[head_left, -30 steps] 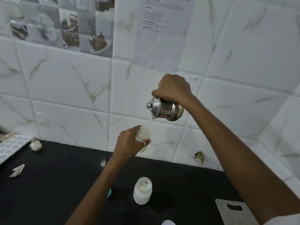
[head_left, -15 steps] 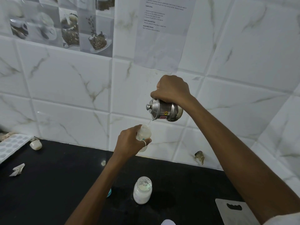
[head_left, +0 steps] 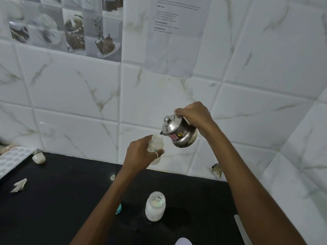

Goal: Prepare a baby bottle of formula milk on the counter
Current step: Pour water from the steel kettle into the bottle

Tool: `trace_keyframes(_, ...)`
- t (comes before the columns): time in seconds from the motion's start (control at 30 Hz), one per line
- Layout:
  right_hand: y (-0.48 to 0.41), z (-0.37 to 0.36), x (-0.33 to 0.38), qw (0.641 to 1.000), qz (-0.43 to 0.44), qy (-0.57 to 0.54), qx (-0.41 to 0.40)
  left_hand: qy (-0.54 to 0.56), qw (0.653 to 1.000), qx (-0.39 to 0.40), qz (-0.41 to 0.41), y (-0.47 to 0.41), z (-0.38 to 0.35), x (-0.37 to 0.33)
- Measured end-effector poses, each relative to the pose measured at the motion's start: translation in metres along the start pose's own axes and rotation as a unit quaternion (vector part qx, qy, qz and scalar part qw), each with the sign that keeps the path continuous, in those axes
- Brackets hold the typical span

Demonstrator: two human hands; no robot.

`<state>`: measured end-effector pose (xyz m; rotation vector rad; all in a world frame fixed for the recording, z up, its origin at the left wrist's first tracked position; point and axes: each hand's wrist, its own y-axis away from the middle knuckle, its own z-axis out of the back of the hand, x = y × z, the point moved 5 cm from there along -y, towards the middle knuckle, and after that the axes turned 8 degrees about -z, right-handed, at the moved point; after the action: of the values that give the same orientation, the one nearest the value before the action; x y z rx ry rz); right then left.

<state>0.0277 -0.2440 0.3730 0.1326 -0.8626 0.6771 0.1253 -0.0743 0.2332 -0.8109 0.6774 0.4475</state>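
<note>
While the right hand still gripped the small steel kettle from above, fingers wrapped around its handle side, the pot had swung back from the steep tilt it held half a second before: its lid knob now pointed up and to the left rather than sideways, and no stream showed at the spout. That spout sat just beside the open neck of the baby bottle, which the left hand held raised above the black counter, fingers closed around its body with a ring showing on one of them. Judging by this, the pour was ending or paused, and the bottle probably had its water. A second white container stood open on the counter below the hands, well apart from both, with a teal cap partly hidden behind the left forearm. How full the held bottle was could not be made out.
</note>
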Motion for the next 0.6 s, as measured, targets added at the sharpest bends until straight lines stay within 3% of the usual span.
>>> trace_keyframes(0.1,0.006,-0.001,-0.027,0.987,-0.06,-0.149,0.001,0.002,1.0,-0.004,0.006,-0.001,-0.001,0.0)
trace_keyframes(0.23,0.015,-0.009,-0.056,0.96,-0.12,-0.254,-0.003,0.0,1.0,-0.007,0.003,-0.001,-0.003,-0.002)
trace_keyframes(0.6,0.014,-0.007,-0.117,0.904,-0.171,-0.388,-0.052,0.033,0.999,-0.005,0.002,0.006,-0.009,-0.009)
